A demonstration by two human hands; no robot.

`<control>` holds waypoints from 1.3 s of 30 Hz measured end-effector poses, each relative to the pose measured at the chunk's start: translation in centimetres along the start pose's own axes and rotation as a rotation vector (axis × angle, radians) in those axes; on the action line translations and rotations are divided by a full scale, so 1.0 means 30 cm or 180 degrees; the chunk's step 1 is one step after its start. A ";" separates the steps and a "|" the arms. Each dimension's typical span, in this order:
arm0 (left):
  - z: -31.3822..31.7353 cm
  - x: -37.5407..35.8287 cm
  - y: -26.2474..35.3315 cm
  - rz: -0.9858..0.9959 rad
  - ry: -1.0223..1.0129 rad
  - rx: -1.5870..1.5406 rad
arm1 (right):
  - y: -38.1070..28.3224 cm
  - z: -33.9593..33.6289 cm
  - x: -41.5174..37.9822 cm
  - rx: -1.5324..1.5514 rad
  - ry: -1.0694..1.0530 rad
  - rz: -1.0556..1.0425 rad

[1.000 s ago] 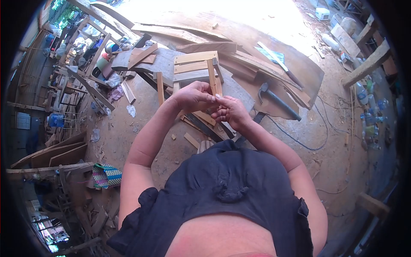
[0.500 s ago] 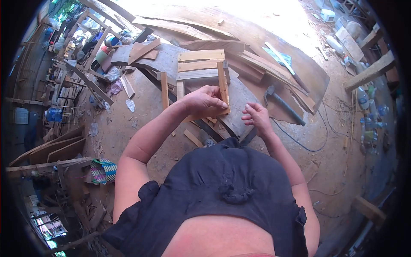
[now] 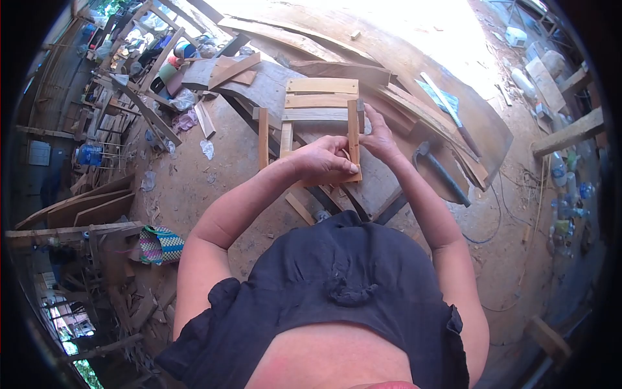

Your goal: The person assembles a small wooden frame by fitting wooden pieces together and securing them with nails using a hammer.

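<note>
A small slatted wooden chair (image 3: 321, 102) rests in front of me on a grey board, with two of its posts pointing up toward me. My left hand (image 3: 324, 157) is closed on the near right corner of its frame, thumb on the post's lower end. My right hand (image 3: 381, 136) lies along the outer side of that same right post (image 3: 353, 126), fingers stretched out and pointing away from me. Its thumb side is close to the post; whether the fingertips press on the wood cannot be made out.
A hammer (image 3: 440, 174) lies to the right of the chair. Beyond it are a handsaw (image 3: 450, 113), a blue cloth and long planks (image 3: 427, 120). Offcuts (image 3: 234, 71) lie on the grey board at left. A woven basket (image 3: 161, 245) and scrap wood stand at the left; plastic bottles (image 3: 564, 211) at the right.
My right hand has moved forward and left, from apart in the air to the chair's right post. My left hand keeps its hold. The whole view has shifted slightly.
</note>
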State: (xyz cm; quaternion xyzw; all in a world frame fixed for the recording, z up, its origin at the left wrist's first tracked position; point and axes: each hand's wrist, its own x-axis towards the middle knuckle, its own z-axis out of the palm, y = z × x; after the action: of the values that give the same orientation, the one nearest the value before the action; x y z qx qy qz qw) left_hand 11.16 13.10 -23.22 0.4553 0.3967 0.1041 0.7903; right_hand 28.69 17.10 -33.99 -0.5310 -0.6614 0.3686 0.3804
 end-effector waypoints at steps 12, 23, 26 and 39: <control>0.031 -0.002 0.021 0.0087 0.0133 0.0022 | -0.002 0.017 0.113 -0.0172 -0.0157 0.0023; 0.048 0.000 0.040 0.0234 0.0362 0.0403 | -0.039 0.006 0.140 -0.0759 -0.0400 0.0518; 0.082 -0.039 0.052 0.0308 0.0434 0.0108 | -0.078 0.006 0.119 -0.0514 -0.0341 0.0470; 0.191 -0.224 -0.072 0.0749 0.1311 -0.0500 | -0.261 0.168 0.046 -0.0480 -0.1301 0.0174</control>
State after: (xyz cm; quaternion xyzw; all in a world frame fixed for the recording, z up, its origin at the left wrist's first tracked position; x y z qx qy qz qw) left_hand 10.42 4.71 -19.84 0.4047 0.4844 0.3165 0.7081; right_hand 20.68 16.75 -29.08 -0.4899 -0.7358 0.4283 0.1873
